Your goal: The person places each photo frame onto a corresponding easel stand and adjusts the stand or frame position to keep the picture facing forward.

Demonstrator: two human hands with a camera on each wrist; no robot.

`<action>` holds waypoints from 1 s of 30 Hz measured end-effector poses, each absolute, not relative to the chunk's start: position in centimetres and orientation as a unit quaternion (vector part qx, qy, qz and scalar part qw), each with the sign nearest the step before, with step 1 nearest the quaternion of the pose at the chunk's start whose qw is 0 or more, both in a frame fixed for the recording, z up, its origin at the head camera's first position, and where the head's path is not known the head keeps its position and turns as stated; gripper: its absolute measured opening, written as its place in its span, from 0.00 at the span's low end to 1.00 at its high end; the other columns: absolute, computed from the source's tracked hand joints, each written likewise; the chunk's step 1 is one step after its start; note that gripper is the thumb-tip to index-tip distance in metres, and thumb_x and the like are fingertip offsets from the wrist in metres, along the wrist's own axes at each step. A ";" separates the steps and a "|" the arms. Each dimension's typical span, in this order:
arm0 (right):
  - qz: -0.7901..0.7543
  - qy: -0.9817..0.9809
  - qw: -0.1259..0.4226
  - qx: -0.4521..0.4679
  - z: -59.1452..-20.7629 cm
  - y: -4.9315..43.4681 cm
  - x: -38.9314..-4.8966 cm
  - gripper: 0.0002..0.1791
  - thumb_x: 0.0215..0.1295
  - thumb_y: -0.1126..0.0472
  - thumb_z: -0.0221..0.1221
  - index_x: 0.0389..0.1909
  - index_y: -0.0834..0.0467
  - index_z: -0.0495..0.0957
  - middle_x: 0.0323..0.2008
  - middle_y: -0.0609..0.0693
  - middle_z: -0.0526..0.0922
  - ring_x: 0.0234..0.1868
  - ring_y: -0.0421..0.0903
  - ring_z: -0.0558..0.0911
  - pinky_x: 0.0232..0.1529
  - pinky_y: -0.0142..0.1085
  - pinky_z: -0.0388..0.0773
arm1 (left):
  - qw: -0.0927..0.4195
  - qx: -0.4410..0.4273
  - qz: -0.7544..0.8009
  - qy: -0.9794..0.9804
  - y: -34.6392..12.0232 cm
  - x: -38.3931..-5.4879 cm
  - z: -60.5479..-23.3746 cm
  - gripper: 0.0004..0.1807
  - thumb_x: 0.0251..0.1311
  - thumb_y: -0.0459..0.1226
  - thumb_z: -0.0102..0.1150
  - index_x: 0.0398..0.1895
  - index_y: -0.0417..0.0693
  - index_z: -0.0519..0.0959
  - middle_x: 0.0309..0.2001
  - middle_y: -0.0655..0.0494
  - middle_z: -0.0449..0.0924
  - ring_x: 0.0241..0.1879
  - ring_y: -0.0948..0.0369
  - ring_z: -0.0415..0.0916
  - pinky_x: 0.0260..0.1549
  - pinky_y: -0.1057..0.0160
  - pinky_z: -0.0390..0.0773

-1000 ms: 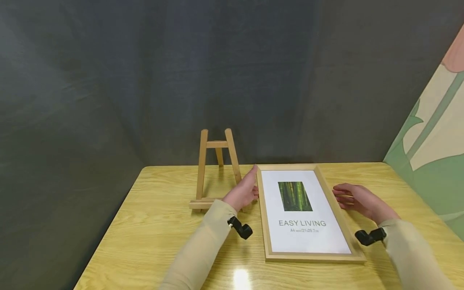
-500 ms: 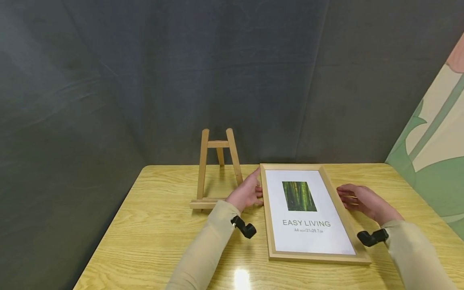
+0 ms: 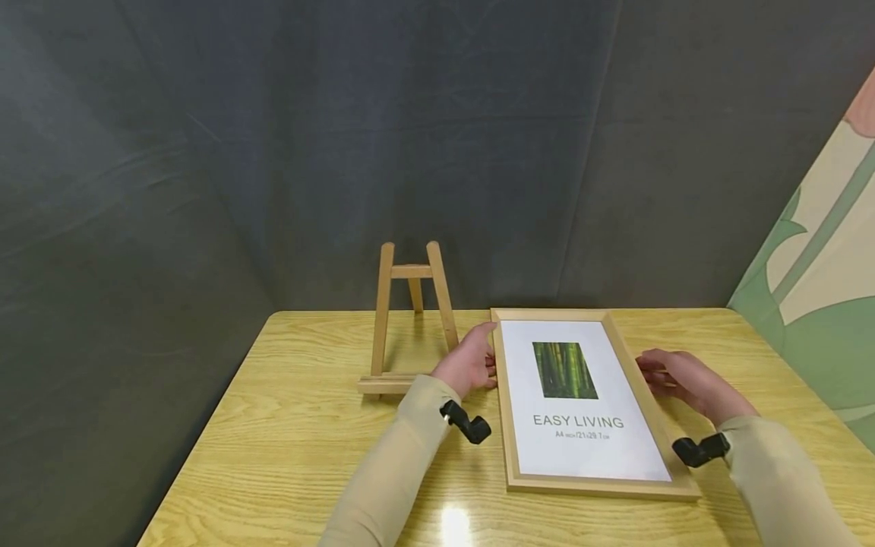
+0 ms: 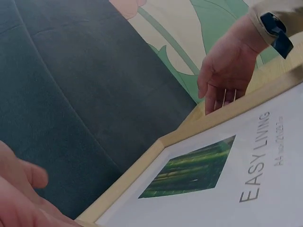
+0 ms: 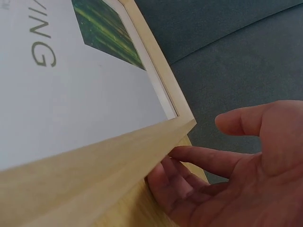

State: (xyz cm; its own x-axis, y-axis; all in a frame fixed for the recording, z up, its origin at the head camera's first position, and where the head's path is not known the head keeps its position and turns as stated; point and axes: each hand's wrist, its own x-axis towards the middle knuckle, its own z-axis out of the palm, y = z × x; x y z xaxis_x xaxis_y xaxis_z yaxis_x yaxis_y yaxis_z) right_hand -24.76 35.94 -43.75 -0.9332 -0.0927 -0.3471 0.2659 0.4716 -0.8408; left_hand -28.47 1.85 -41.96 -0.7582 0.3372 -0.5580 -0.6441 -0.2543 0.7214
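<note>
A light wooden picture frame (image 3: pixel 601 488) lies face up on the table. Its white insert (image 3: pixel 588 452) reads "EASY LIVING" below a green bamboo picture. My left hand (image 3: pixel 468 363) is at the frame's upper left side, thumb extended against the edge and fingers loosely bent beside it. On the opposite side, my right hand (image 3: pixel 690 384) has its fingertips at the right edge. In the right wrist view those fingers (image 5: pixel 203 158) reach to the underside of the rim, thumb lifted away. Neither hand is visibly gripping it.
A small wooden easel (image 3: pixel 383 311) stands upright just left of the frame, close to my left hand and sleeve. The wood-grain table (image 3: pixel 307 433) ends at a dark fabric backdrop (image 3: pixel 410 137). A panel with painted leaves (image 3: pixel 827 304) borders the right side.
The frame has shifted slightly to the right, both hands moving along with it. Over the last half second it has stayed put, while my left hand has drawn slightly nearer and its thumb lies lower along the edge.
</note>
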 end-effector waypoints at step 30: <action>-0.536 0.824 0.178 0.049 -43.3 36.0 -24.5 0.34 0.74 0.54 0.44 0.69 0.75 0.50 0.51 0.55 0.77 0.42 0.38 0.78 0.43 0.29 0.77 | 0.301 -0.108 0.778 0.541 1.3 -28.0 -41.8 0.36 0.66 0.51 0.51 0.66 0.34 0.56 0.57 0.36 0.66 0.46 0.51 0.69 0.36 0.60 0.64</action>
State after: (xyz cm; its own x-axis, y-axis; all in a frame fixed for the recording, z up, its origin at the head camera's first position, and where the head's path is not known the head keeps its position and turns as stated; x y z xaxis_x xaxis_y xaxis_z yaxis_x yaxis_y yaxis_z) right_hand -24.50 35.98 -43.35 -0.9317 -0.1096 -0.3464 0.2725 0.4198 -0.8657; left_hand -28.03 1.30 -41.82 -0.7958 0.3513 -0.4932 -0.5845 -0.2328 0.7773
